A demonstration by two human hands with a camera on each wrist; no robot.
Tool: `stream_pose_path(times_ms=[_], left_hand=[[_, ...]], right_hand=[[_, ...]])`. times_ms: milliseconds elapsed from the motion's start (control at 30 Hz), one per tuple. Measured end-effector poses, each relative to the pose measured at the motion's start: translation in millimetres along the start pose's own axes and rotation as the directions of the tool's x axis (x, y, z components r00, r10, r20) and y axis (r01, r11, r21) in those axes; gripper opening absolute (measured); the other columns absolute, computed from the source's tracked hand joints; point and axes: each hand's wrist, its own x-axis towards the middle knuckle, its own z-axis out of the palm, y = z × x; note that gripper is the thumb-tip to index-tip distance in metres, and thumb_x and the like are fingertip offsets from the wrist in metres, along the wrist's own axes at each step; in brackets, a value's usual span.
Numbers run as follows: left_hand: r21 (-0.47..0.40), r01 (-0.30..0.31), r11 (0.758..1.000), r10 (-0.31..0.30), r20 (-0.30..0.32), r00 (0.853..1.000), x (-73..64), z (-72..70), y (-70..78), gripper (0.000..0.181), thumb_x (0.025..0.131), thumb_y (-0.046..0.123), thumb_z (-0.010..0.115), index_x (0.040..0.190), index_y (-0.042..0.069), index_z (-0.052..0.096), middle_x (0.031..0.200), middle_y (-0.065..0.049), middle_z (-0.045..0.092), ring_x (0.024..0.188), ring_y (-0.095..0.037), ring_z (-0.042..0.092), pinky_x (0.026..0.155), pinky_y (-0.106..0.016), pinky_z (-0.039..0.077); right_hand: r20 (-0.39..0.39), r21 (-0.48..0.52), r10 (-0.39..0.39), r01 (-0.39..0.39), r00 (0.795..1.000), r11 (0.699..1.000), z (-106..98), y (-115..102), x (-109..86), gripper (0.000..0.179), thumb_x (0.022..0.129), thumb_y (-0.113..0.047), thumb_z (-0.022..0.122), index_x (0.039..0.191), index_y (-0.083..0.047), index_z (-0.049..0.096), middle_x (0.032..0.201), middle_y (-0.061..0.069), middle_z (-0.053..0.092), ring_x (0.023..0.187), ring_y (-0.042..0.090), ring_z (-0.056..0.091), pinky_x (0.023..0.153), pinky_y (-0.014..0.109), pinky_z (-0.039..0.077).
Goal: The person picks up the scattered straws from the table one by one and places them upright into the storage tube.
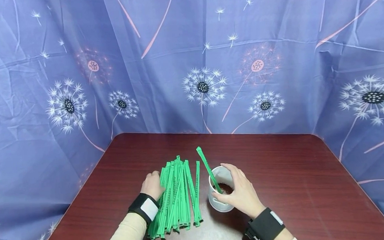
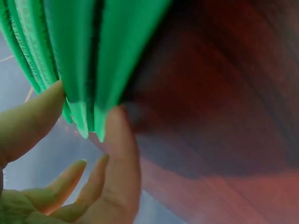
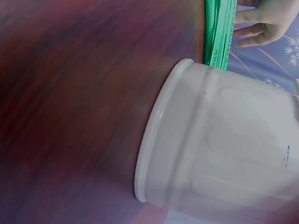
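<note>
Right hand is gripping an upright white cup, its curved thumb and fingers hiding part of the rim; one green stick is leaning inside. Left hand is touching a pile of sticks, possibly pinching some; I cannot tell. An outlying stick is lying between pile and cup. Everything is resting on a brown table before a blue curtain.

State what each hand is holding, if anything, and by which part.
The right hand holds the white cup by its rim. The left hand touches the green sticks; whether it grips any cannot be told.
</note>
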Motion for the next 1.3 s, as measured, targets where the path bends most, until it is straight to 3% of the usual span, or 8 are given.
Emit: stream_pose_path(times_ms=[200,333,500,800,933,1133,1300], left_hand=[[-0.016,0.026,1.0,-0.025,0.058,0.998,3.5,1.4,-3.8,0.063,0.073,0.005,0.084,0.124,-0.016,0.053,0.099,-0.028,0.068,0.091,-0.044,0.067,0.077,-0.05,0.056],[-0.023,0.037,0.999,-0.035,0.085,0.996,4.0,-0.2,-5.0,0.044,0.076,0.006,0.082,0.112,-0.01,0.062,0.088,-0.018,0.071,0.084,-0.037,0.068,0.072,-0.047,0.056],[-0.012,0.021,1.0,-0.02,0.055,0.998,4.6,-2.7,-6.0,0.023,0.08,0.003,0.073,0.101,-0.005,0.07,0.088,-0.018,0.072,0.083,-0.038,0.069,0.07,-0.047,0.056],[-0.074,0.01,0.997,-0.006,0.05,0.999,7.9,-16.6,2.9,0.025,0.084,0.005,0.065,0.109,-0.001,0.07,0.094,-0.013,0.073,0.087,-0.031,0.07,0.073,-0.045,0.055],[-0.135,-0.035,0.99,0.036,-0.002,0.999,8.9,-23.8,14.8,0.027,0.087,0.009,0.068,0.113,0.001,0.07,0.094,-0.012,0.074,0.087,-0.028,0.07,0.075,-0.044,0.055],[-0.26,-0.132,0.956,0.101,-0.13,0.986,4.5,-41.4,40.1,0.028,0.091,0.013,0.068,0.117,0.003,0.07,0.097,-0.011,0.074,0.085,-0.025,0.069,0.073,-0.039,0.054],[-0.432,-0.168,0.886,0.088,-0.201,0.976,-1.5,-58.0,59.3,0.028,0.093,0.019,0.069,0.117,0.007,0.07,0.097,-0.01,0.075,0.08,-0.02,0.066,0.069,-0.033,0.051]], right_hand=[[-0.005,-0.003,-0.011,0.011,1.0,1.0,0.5,1.3,-0.5,0.091,0.069,-0.044,0.088,0.145,-0.025,0.042,0.132,0.003,0.057,0.112,0.023,0.055,0.081,0.048,0.05],[-0.008,-0.008,-0.016,0.016,1.0,1.0,1.5,2.7,-0.4,0.091,0.068,-0.044,0.088,0.145,-0.024,0.042,0.132,0.003,0.057,0.112,0.022,0.055,0.081,0.048,0.05],[-0.011,-0.014,-0.017,0.017,1.0,1.0,1.6,3.0,-0.2,0.092,0.068,-0.045,0.088,0.145,-0.024,0.043,0.135,0.003,0.056,0.116,0.022,0.054,0.083,0.049,0.05],[-0.007,-0.018,-0.007,0.007,1.0,1.0,2.3,4.4,-0.9,0.091,0.069,-0.046,0.087,0.145,-0.025,0.042,0.137,0.002,0.055,0.119,0.023,0.054,0.083,0.053,0.05],[-0.008,-0.014,-0.004,0.004,1.0,1.0,1.4,3.0,-0.6,0.092,0.069,-0.046,0.087,0.146,-0.023,0.043,0.136,0.003,0.056,0.118,0.024,0.054,0.083,0.054,0.05],[-0.012,-0.023,-0.011,0.011,1.0,1.0,1.2,3.7,-0.3,0.091,0.069,-0.046,0.087,0.145,-0.026,0.041,0.135,0.003,0.056,0.117,0.024,0.055,0.083,0.055,0.05],[-0.012,-0.02,-0.012,0.011,1.0,1.0,0.7,4.4,-0.4,0.091,0.069,-0.047,0.087,0.146,-0.027,0.041,0.136,0.002,0.056,0.116,0.023,0.055,0.082,0.054,0.05]])
